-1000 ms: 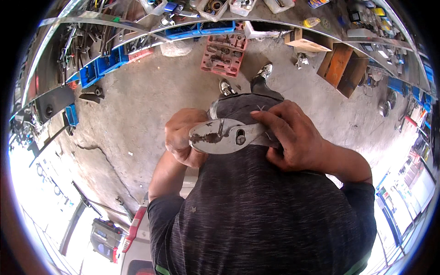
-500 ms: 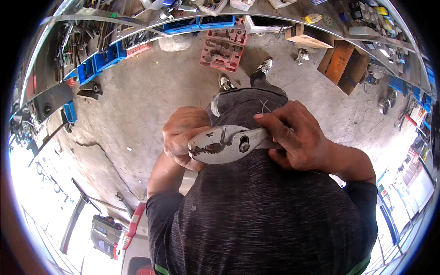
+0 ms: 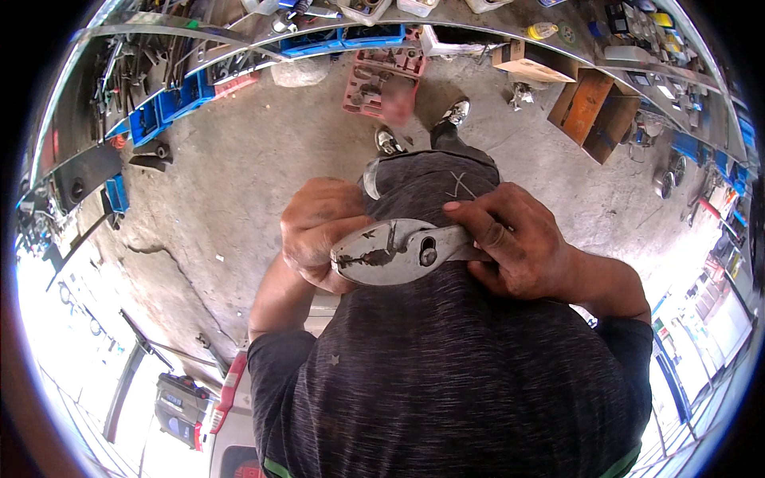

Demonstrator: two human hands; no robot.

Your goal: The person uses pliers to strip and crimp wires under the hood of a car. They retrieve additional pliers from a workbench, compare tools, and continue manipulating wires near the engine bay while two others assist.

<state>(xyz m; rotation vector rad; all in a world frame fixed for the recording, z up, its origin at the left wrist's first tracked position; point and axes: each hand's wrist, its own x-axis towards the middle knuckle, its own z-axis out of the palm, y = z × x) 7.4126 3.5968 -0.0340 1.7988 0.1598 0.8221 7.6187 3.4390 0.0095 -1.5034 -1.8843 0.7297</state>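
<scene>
One grey metal tool [image 3: 374, 263], held crosswise in front of torso [image 3: 462, 358]. Left hand [image 3: 319, 233]: grip clamped on broad left end, contact partly hidden. Worn body looks rigid, fairly heavy, hardly fragile; paint scraped, could be slick if oily. Slotted pivot [image 3: 428, 256] toward right: may have play, so pinch risk there. Right hand [image 3: 522, 245]: grip clamped on narrower right end. Best hold: both ends, well clear of pivot.

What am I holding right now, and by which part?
A grey metal tool: your left hand holds its broad, scuffed end; your right hand pinches the narrower end beyond the pivot.
</scene>
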